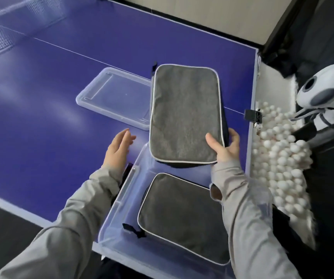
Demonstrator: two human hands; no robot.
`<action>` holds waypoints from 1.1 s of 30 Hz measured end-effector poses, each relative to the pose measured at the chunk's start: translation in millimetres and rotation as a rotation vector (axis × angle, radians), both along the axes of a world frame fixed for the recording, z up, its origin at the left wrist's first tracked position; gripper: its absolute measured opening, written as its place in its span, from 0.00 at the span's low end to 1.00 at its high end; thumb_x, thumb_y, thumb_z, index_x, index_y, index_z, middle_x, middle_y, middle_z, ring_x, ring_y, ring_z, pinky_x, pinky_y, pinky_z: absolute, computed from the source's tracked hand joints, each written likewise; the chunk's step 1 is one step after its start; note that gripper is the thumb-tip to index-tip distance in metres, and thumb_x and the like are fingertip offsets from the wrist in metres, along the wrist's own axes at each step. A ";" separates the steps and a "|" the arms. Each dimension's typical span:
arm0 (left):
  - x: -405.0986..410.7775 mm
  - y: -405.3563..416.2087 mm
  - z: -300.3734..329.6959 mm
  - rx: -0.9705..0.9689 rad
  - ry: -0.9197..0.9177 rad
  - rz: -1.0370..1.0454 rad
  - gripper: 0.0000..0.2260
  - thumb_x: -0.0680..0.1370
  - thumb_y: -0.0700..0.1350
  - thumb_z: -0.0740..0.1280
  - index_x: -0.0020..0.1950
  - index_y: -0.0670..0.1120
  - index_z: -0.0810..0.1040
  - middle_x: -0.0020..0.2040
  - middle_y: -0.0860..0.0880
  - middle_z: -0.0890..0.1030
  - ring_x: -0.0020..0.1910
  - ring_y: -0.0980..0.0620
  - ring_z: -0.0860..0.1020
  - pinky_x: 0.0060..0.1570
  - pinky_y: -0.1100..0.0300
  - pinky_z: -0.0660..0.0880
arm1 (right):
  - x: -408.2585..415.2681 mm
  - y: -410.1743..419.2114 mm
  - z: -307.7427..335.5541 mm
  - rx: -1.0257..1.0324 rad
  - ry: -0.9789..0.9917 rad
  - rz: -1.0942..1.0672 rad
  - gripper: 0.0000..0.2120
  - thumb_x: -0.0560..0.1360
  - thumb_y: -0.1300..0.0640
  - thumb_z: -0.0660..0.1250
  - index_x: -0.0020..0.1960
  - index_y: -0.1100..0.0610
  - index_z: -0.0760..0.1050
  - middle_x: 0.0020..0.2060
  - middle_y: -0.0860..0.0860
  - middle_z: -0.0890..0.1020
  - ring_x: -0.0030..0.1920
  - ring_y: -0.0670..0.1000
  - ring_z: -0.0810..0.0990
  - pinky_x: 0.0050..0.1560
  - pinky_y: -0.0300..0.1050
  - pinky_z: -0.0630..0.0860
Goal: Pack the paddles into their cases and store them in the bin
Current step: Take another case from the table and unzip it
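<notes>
Paddles cannot be seen; both grey cases are closed. One case (184, 218) lies in the clear bin (122, 198) at the table's (51, 97) near corner, partly behind the right sleeve (248, 218). The right hand (225, 147) pinches the second case (184, 115) by its near right corner, thumb on top, above the bin's far end. The left hand (119, 147) hovers spread, holding nothing. The bin's lid (110, 93) lies beyond. White balls (278, 158) heap beside a blurred white machine (327, 93).
</notes>
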State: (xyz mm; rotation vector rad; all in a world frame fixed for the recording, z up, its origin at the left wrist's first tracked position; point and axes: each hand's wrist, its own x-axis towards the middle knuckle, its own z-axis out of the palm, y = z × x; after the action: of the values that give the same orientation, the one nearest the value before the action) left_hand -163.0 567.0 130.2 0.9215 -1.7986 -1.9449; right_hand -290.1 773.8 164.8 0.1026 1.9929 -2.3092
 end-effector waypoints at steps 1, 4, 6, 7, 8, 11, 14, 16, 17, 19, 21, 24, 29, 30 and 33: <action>-2.6 -7.1 5.4 0.117 0.034 -0.002 0.11 0.81 0.53 0.56 0.58 0.52 0.72 0.50 0.51 0.80 0.49 0.52 0.79 0.43 0.62 0.73 | 13.6 -4.5 -0.9 0.011 -0.023 0.027 0.22 0.68 0.68 0.71 0.55 0.55 0.66 0.46 0.52 0.78 0.39 0.45 0.80 0.47 0.38 0.77; -1.2 -32.4 18.3 0.354 0.080 -0.080 0.13 0.79 0.58 0.58 0.56 0.52 0.73 0.44 0.49 0.78 0.37 0.53 0.77 0.37 0.62 0.74 | 55.0 -26.1 -5.4 0.028 -0.068 0.112 0.22 0.67 0.71 0.71 0.52 0.53 0.67 0.49 0.55 0.76 0.44 0.53 0.78 0.53 0.51 0.75; 7.9 -50.9 19.4 0.392 0.146 -0.096 0.23 0.76 0.57 0.63 0.65 0.44 0.71 0.51 0.45 0.78 0.44 0.49 0.77 0.46 0.55 0.75 | 77.8 -43.5 -10.4 0.051 -0.059 0.169 0.22 0.67 0.72 0.70 0.51 0.52 0.67 0.46 0.53 0.77 0.41 0.50 0.79 0.49 0.47 0.77; 16.1 -61.1 18.9 0.401 0.173 -0.065 0.26 0.75 0.55 0.65 0.68 0.43 0.68 0.54 0.46 0.78 0.47 0.49 0.79 0.49 0.53 0.76 | 88.0 -53.5 -13.4 0.064 -0.049 0.190 0.22 0.67 0.72 0.70 0.50 0.51 0.67 0.44 0.50 0.77 0.39 0.46 0.79 0.46 0.43 0.77; 26.0 -72.2 17.7 0.388 0.177 -0.023 0.26 0.74 0.53 0.67 0.69 0.44 0.67 0.53 0.47 0.80 0.47 0.50 0.81 0.49 0.53 0.77 | 97.8 -64.8 -16.0 0.072 -0.039 0.205 0.23 0.66 0.72 0.70 0.49 0.50 0.67 0.43 0.49 0.77 0.37 0.43 0.80 0.44 0.40 0.78; 61.1 -114.4 10.7 0.291 0.138 0.034 0.24 0.75 0.45 0.69 0.69 0.48 0.66 0.48 0.50 0.82 0.42 0.52 0.82 0.47 0.54 0.79 | 128.7 -105.5 -21.7 0.141 0.012 0.257 0.24 0.66 0.72 0.72 0.50 0.49 0.66 0.45 0.47 0.78 0.40 0.40 0.80 0.46 0.37 0.78; 101.2 -164.7 4.2 0.213 0.145 0.064 0.26 0.74 0.43 0.70 0.70 0.50 0.65 0.48 0.48 0.82 0.42 0.51 0.81 0.46 0.55 0.79 | 165.0 -155.5 -26.7 0.252 0.029 0.317 0.26 0.65 0.69 0.74 0.50 0.48 0.65 0.50 0.55 0.76 0.47 0.50 0.79 0.52 0.43 0.76; 130.9 -201.8 1.4 0.194 0.183 0.096 0.26 0.74 0.42 0.70 0.70 0.52 0.65 0.46 0.51 0.84 0.41 0.52 0.83 0.41 0.58 0.80 | 188.6 -191.8 -30.4 0.323 0.020 0.348 0.24 0.66 0.66 0.74 0.50 0.48 0.66 0.49 0.56 0.77 0.44 0.49 0.78 0.48 0.36 0.76; 145.5 -221.6 0.2 0.177 0.199 0.105 0.26 0.74 0.43 0.71 0.69 0.54 0.66 0.45 0.52 0.84 0.41 0.53 0.83 0.39 0.59 0.79 | 199.5 -210.6 -32.8 0.350 0.029 0.363 0.22 0.67 0.65 0.74 0.50 0.48 0.66 0.47 0.56 0.78 0.43 0.47 0.78 0.44 0.32 0.75; 173.9 -257.0 0.5 0.107 0.196 0.112 0.26 0.71 0.46 0.72 0.64 0.62 0.69 0.46 0.53 0.84 0.43 0.54 0.83 0.38 0.61 0.79 | 218.8 -246.0 -37.1 0.404 0.057 0.372 0.19 0.69 0.64 0.72 0.54 0.52 0.68 0.47 0.55 0.78 0.44 0.48 0.77 0.42 0.30 0.73; 199.7 -286.6 2.6 -0.004 0.165 0.115 0.25 0.68 0.49 0.72 0.59 0.69 0.69 0.49 0.54 0.83 0.45 0.57 0.82 0.41 0.64 0.78 | 233.2 -279.2 -35.9 0.459 0.106 0.370 0.18 0.70 0.63 0.71 0.58 0.57 0.70 0.51 0.56 0.78 0.48 0.50 0.76 0.46 0.34 0.73; 228.4 -316.5 -2.9 -0.184 0.083 0.031 0.28 0.69 0.49 0.71 0.62 0.70 0.65 0.52 0.52 0.81 0.50 0.54 0.81 0.51 0.59 0.76 | 242.1 -326.9 -23.1 0.522 0.214 0.419 0.17 0.72 0.61 0.69 0.61 0.58 0.73 0.53 0.54 0.77 0.50 0.49 0.76 0.52 0.41 0.73; 242.6 -341.1 -10.5 -0.435 -0.094 -0.128 0.32 0.72 0.46 0.72 0.66 0.71 0.61 0.54 0.65 0.77 0.54 0.58 0.77 0.53 0.67 0.69 | 230.9 -395.1 3.6 0.582 0.401 0.476 0.13 0.74 0.58 0.67 0.58 0.56 0.77 0.47 0.50 0.73 0.47 0.48 0.75 0.53 0.39 0.72; 241.4 -344.1 -11.3 -0.469 -0.111 -0.144 0.32 0.72 0.46 0.72 0.67 0.70 0.60 0.54 0.65 0.77 0.55 0.58 0.77 0.53 0.67 0.69 | 225.7 -405.7 7.0 0.602 0.418 0.494 0.13 0.74 0.58 0.67 0.58 0.56 0.78 0.46 0.50 0.73 0.47 0.49 0.75 0.54 0.40 0.72; 231.8 -352.8 -10.4 -0.557 -0.166 -0.220 0.32 0.73 0.48 0.71 0.68 0.69 0.58 0.56 0.60 0.78 0.55 0.53 0.77 0.57 0.57 0.72 | 208.7 -430.8 11.7 0.668 0.475 0.533 0.12 0.74 0.57 0.67 0.57 0.57 0.78 0.44 0.50 0.72 0.48 0.52 0.76 0.53 0.41 0.73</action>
State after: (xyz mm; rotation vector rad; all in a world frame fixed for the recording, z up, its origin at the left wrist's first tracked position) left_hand 68.8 214.2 119.9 0.7293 -2.4450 -1.3699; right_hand -81.5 343.0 176.5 -0.8877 2.5136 -1.3638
